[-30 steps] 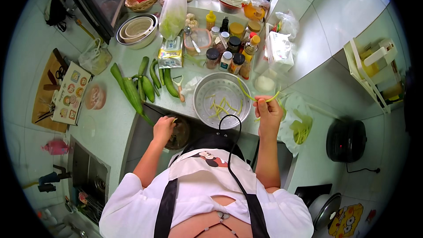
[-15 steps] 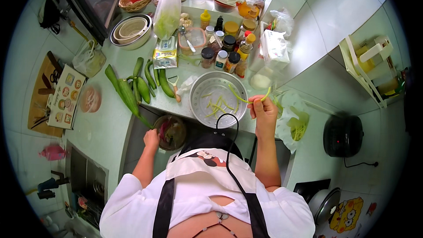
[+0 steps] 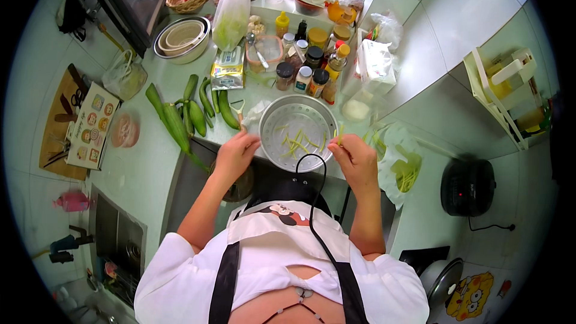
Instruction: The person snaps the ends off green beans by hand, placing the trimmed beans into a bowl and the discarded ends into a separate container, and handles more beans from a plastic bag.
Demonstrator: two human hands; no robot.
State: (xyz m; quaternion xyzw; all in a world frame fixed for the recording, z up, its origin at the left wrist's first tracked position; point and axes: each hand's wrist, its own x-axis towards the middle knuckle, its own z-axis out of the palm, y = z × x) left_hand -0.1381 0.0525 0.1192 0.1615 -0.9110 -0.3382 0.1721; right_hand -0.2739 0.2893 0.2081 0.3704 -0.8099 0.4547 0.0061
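My right hand (image 3: 356,157) is closed in a pinch on a green bean (image 3: 340,134), just past the right rim of a round metal steamer pan (image 3: 268,149) with a perforated bottom. Several short bean pieces (image 3: 295,143) lie in the pan. My left hand (image 3: 237,155), slightly blurred, hovers at the pan's left side, its fingers loosely apart with nothing visible in them. It partly covers a peeler (image 3: 239,110) lying on the counter. Below that wrist is a bowl of scraps (image 3: 240,189), mostly hidden by my forearm. More beans (image 3: 407,174) rest in a white plastic bag (image 3: 391,144) on the right.
Long green gourds (image 3: 174,126) and green peppers (image 3: 195,117) lie left of the pan. Behind it stand several jars and bottles (image 3: 313,57). A sink (image 3: 117,234) is at lower left, a black rice cooker (image 3: 468,186) at right. A black cable (image 3: 311,222) hangs before my apron.
My left hand has risen from the scrap bowl toward the pan. My right hand has lowered slightly, and less of the bean shows above its fingers.
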